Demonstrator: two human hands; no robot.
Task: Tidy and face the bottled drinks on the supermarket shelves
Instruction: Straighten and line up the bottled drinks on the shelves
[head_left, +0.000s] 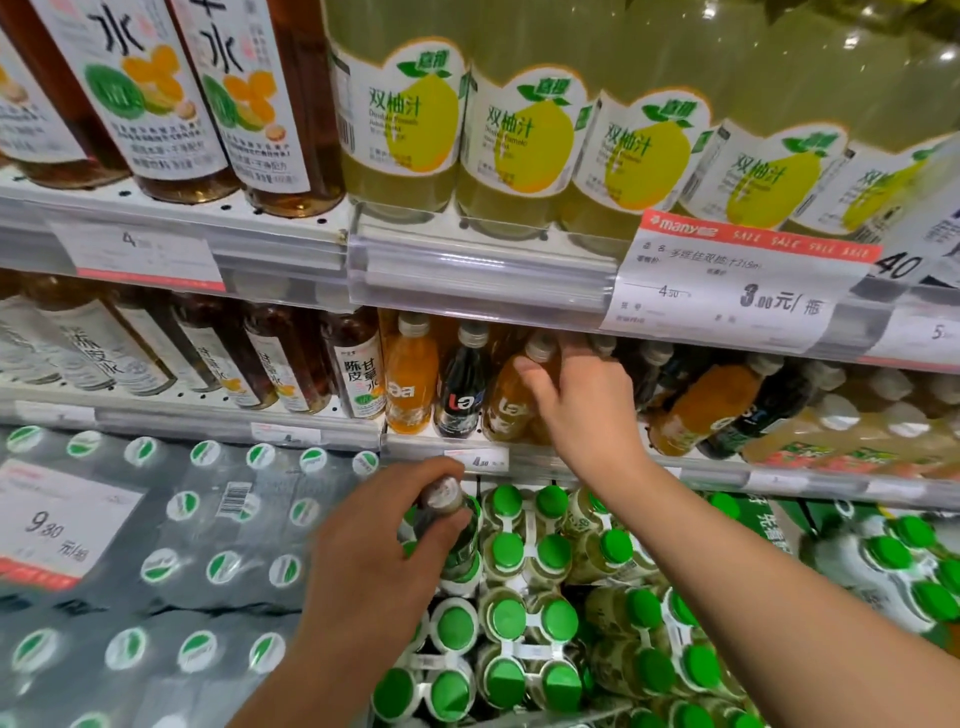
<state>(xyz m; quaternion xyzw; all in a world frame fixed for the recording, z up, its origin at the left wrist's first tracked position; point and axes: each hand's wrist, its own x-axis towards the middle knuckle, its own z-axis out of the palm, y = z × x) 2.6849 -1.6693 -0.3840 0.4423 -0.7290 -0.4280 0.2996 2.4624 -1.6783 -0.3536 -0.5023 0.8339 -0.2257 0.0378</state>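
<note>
- The amber plastic drink bottle with a silver cap (511, 400) stands at the front edge of the middle shelf (571, 457), beside a dark cola-coloured bottle (460, 387) and an orange juice bottle (410, 384).
- The right hand (582, 395) grips the amber bottle at its neck and shoulder, fingers curled round it.
- The left hand (374, 561) holds a small silver-capped bottle (447, 506), fingers wrapped round its neck, above green-capped multipack bottles (524, 623).
- Pale yellow pomelo juice bottles (519, 140) line the upper shelf.
</note>
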